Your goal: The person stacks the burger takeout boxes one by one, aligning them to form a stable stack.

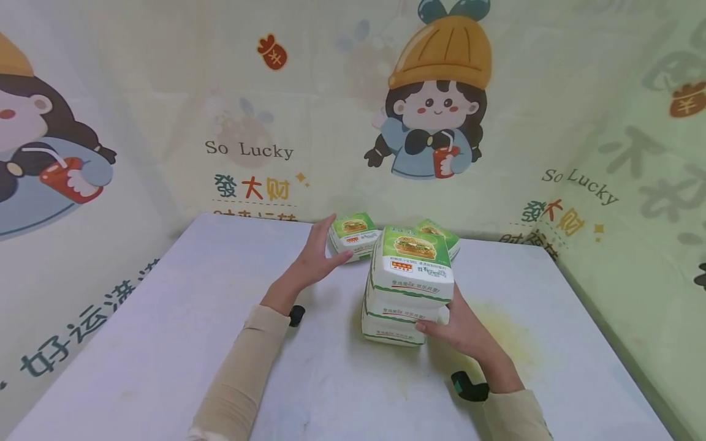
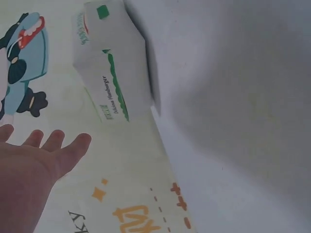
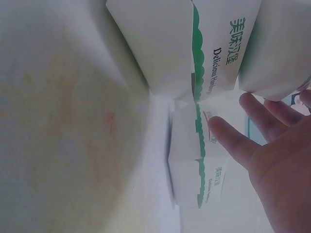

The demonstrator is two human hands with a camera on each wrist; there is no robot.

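A stack of white-and-green burger boxes (image 1: pixel 410 275) stands at the middle of the table, a burger printed on its top lid. Alongside its right side is my right hand (image 1: pixel 466 327), thumb reaching across the front corner. The right wrist view shows the fingers (image 3: pixel 272 121) extended, with fingertips right at the edge of the upper box (image 3: pixel 277 53). My left hand (image 1: pixel 309 263) reaches toward another burger box (image 1: pixel 353 236) at the back left. In the left wrist view its fingers stay straight and spread, a gap between them and that box (image 2: pixel 114 73).
Behind the stack, partly hidden by it, sits a further burger box (image 1: pixel 438 233). A printed cloth (image 1: pixel 331 122) rises along the table's back edge and both sides. Yellowish stains (image 1: pixel 504 334) mark the white table (image 1: pixel 182 343) at the right.
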